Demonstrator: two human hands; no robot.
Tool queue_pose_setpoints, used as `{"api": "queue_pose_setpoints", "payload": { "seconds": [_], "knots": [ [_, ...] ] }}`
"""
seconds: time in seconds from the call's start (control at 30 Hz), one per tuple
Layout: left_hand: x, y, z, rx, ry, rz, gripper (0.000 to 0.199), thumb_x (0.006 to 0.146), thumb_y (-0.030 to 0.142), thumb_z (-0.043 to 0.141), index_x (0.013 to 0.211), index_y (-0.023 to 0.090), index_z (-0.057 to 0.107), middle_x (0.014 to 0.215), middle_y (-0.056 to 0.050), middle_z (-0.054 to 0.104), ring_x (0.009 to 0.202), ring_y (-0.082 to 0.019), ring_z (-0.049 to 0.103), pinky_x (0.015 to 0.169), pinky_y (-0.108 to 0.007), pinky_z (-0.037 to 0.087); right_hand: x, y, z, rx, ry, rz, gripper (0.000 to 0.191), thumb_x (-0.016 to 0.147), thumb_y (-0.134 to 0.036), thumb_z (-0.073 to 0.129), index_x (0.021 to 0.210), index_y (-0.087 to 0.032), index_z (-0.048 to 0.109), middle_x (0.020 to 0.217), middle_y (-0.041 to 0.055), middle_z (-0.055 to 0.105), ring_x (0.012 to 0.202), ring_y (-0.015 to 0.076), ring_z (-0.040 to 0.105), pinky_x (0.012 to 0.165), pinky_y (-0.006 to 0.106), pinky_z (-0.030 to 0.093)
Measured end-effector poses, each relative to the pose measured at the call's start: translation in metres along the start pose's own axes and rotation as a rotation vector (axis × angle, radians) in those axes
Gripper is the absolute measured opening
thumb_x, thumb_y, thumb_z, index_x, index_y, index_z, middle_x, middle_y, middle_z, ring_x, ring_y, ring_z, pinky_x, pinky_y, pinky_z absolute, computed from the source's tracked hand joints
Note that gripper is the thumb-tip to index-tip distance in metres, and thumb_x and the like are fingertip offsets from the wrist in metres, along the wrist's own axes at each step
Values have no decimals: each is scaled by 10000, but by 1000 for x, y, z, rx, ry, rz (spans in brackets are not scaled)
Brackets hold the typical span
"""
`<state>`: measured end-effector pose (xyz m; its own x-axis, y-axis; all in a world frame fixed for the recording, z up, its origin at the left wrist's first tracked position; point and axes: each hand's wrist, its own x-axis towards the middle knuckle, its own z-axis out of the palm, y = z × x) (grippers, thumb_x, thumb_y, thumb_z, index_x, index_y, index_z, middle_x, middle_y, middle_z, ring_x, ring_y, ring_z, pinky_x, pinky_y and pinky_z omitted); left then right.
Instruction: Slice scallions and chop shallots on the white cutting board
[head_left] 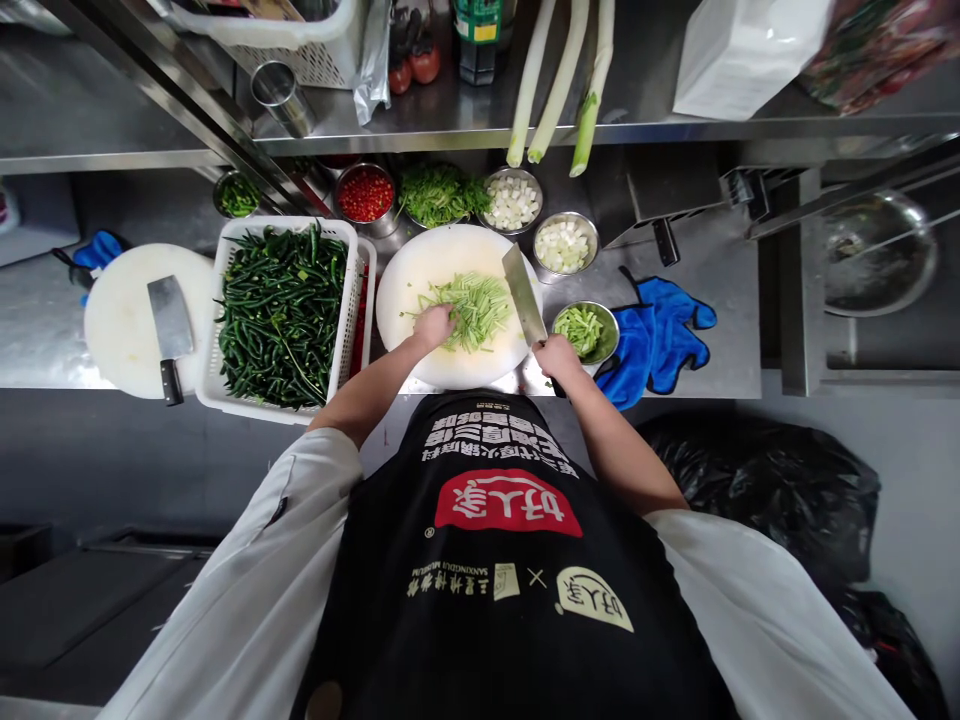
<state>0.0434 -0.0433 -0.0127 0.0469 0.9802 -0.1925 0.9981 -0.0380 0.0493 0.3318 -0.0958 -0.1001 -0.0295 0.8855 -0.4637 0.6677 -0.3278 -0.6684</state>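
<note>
A pile of thin, pale-green vegetable strips [475, 308] lies in the middle of the round white cutting board [401, 255]. My left hand [435, 325] is at the pile's left edge, its fingers curled closed on some of the strips. In my right hand [556, 358], closed round the handle, is a cleaver [525, 295]; its broad blade slants up and left over the board's right side, apart from the pile. Just right of that hand stands a metal bowl [606, 340] with light-green cut pieces [579, 328] in it.
Left of the board is a white basket [352, 250] of green chillies [281, 315], then another board [112, 320] with a second cleaver [172, 325]. Behind are bowls of red chopped chillies [365, 195] and white cubes [512, 203]. Blue gloves [660, 335] lie right; leeks [559, 80] overhang the shelf.
</note>
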Motion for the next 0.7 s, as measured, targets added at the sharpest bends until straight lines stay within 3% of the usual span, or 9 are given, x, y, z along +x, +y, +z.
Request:
{"api": "queue_pose_setpoints", "payload": {
  "seconds": [0.23, 0.5, 0.6, 0.7],
  "knots": [
    [10, -26, -13, -316, 112, -50, 314, 961, 459, 721, 949, 146, 741, 763, -84, 727, 769, -252, 692, 739, -317, 507, 1, 1, 1, 31, -21, 6, 379, 1089, -426, 581, 1050, -85, 743, 526, 63, 652, 476, 203, 665, 541, 254, 487],
    [8, -31, -11, -722, 114, -152, 446, 873, 571, 821, 803, 164, 653, 697, -43, 700, 566, -133, 527, 517, -248, 406, 2, 1, 1, 24, -23, 13, 401, 1088, -454, 595, 1040, -86, 745, 534, 69, 654, 505, 211, 695, 566, 255, 502],
    [7, -30, -12, -767, 80, -185, 413, 863, 524, 845, 810, 166, 643, 713, -42, 710, 518, -114, 483, 492, -253, 385, 2, 1, 1, 30, -22, 11, 404, 1086, -461, 604, 1040, -85, 743, 528, 65, 647, 500, 206, 692, 572, 252, 501],
    [2, -23, -9, -690, 90, -125, 296, 916, 426, 790, 853, 163, 670, 709, -28, 705, 519, -121, 501, 526, -262, 412, 2, 1, 1, 27, -17, 4, 392, 1086, -440, 598, 1048, -79, 744, 528, 64, 645, 491, 200, 677, 566, 252, 496]
  ]
}}
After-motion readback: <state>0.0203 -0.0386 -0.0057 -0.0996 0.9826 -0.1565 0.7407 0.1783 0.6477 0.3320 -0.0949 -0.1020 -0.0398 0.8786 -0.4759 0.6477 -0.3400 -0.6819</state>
